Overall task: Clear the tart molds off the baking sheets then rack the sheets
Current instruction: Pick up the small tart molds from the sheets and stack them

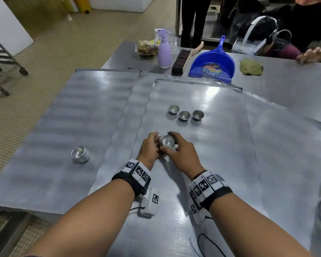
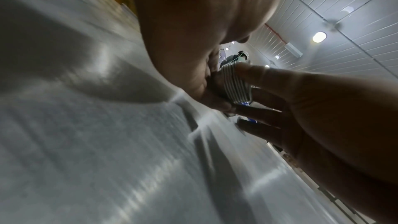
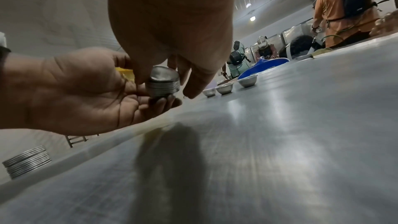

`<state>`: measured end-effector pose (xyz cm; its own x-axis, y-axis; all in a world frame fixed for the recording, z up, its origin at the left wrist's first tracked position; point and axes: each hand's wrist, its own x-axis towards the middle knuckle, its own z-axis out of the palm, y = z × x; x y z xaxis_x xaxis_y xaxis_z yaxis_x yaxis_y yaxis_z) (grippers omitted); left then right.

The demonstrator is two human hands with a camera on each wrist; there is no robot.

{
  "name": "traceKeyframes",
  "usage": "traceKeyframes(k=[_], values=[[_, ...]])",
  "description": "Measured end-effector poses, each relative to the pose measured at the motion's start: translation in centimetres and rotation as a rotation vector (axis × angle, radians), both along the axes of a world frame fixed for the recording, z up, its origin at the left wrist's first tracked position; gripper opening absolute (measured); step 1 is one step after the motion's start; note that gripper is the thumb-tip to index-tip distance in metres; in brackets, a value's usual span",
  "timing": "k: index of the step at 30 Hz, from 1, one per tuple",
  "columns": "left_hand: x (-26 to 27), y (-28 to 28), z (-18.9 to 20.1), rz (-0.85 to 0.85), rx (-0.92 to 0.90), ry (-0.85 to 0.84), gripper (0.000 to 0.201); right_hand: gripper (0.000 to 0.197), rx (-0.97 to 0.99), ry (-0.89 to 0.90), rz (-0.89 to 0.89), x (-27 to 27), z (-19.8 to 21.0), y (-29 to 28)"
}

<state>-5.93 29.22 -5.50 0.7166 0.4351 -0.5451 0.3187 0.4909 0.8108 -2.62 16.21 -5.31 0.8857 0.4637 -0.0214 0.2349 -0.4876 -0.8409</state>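
Note:
A stack of nested metal tart molds (image 1: 166, 142) lies on its side just above the centre baking sheet (image 1: 220, 145), held between both hands. My left hand (image 1: 150, 146) cups its base, with fingers curled under it (image 3: 159, 103). My right hand (image 1: 177, 148) grips the stack's open end with thumb and fingers. The ribbed rims show in the left wrist view (image 2: 235, 83) and the right wrist view (image 3: 162, 83). Three loose molds (image 1: 184, 115) stand in a row farther up this sheet. A second stack (image 1: 80, 154) rests on the left baking sheet (image 1: 72, 112).
Behind the sheets stand a lilac spray bottle (image 1: 164, 51), a brush (image 1: 180, 61), a blue dustpan (image 1: 213, 64), a green cloth (image 1: 251, 67) and a bag of food (image 1: 148, 47). A wheeled rack (image 1: 2, 58) is at far left. Another person's hand (image 1: 311, 55) rests on the table.

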Motion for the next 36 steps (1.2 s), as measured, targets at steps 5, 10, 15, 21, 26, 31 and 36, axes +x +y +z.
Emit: traceKeyframes(k=[5, 10, 15, 21, 26, 31, 36], values=[[0.0, 0.8, -0.5, -0.052, 0.085, -0.027, 0.033, 0.072, -0.031, 0.011, 0.009, 0.3, -0.1, 0.6], [0.3, 2.1, -1.5, -0.106, 0.298, -0.002, 0.016, 0.061, -0.101, 0.018, -0.033, 1.6, -0.5, -0.5], [0.6, 2.1, -2.5, -0.117, 0.345, -0.003, 0.006, 0.041, -0.306, -0.018, -0.17, 7.2, -0.9, -2.7], [0.5, 2.2, -3.0, -0.15, 0.351, -0.026, 0.01, 0.042, -0.503, -0.093, -0.198, 14.0, 1.1, -3.3], [0.4, 2.7, -3.4, -0.164, 0.325, -0.031, 0.008, 0.04, -0.611, -0.097, -0.127, 16.6, 0.9, -2.5], [0.5, 2.8, -3.4, -0.175, 0.301, -0.032, 0.007, 0.03, -0.691, -0.067, -0.067, 16.5, -0.8, -2.5], [0.6, 3.0, -3.3, -0.183, 0.301, -0.02, 0.006, 0.017, -0.693, -0.111, -0.015, 15.7, -1.4, -2.8]])
